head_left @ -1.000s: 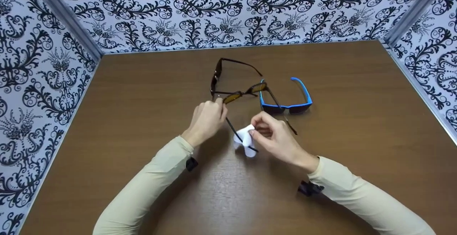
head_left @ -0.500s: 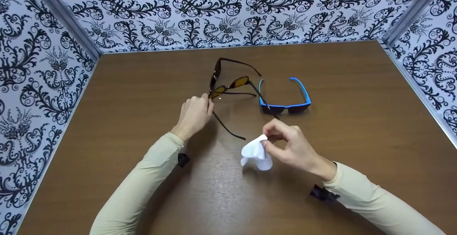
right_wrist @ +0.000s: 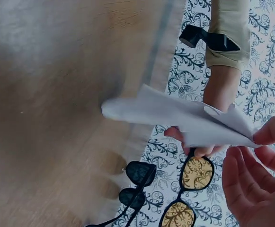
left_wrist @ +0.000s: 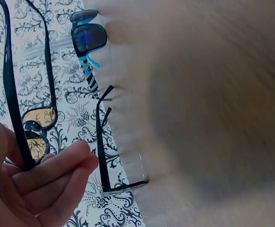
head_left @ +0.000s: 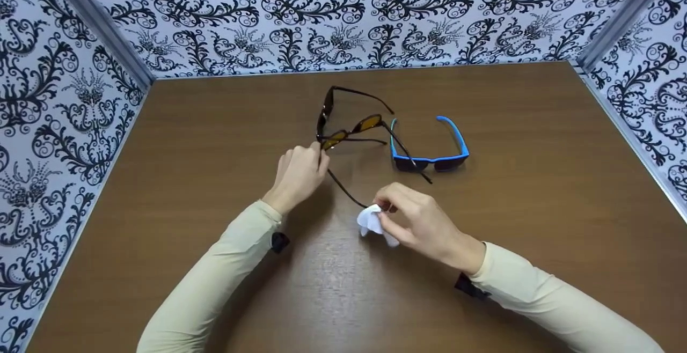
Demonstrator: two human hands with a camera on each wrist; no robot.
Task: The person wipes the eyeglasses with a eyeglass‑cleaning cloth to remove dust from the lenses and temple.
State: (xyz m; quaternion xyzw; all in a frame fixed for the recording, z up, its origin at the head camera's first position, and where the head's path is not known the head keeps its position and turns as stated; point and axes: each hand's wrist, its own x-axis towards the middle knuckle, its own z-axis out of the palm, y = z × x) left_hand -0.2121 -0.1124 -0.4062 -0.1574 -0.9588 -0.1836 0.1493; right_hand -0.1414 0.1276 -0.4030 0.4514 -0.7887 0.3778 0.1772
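The left hand (head_left: 300,173) grips yellow-lensed glasses (head_left: 368,123) near the hinge of one lens, both temples unfolded. In the left wrist view that hand (left_wrist: 42,182) has its fingers against the frame corner beside the amber lens (left_wrist: 39,117). Between thumb and fingers, the right hand (head_left: 421,224) pinches a white cloth (head_left: 370,221) at the tip of the nearer temple; whether cloth and temple touch is unclear. From the right wrist view, the cloth (right_wrist: 175,116) stretches away from the right hand's (right_wrist: 258,175) pinch, with the yellow lenses (right_wrist: 197,173) beyond it.
Dark-framed sunglasses (head_left: 326,110) lie unfolded on the brown table (head_left: 214,127) behind the held pair. Blue-framed sunglasses (head_left: 450,163) lie to their right, partly crossed by the held pair's far temple. Patterned walls (head_left: 343,20) border the table.
The left hand and the yellow-lensed glasses moved left and lower, then slightly back right. The right hand with the cloth went right and down, then back left to the temple tip.
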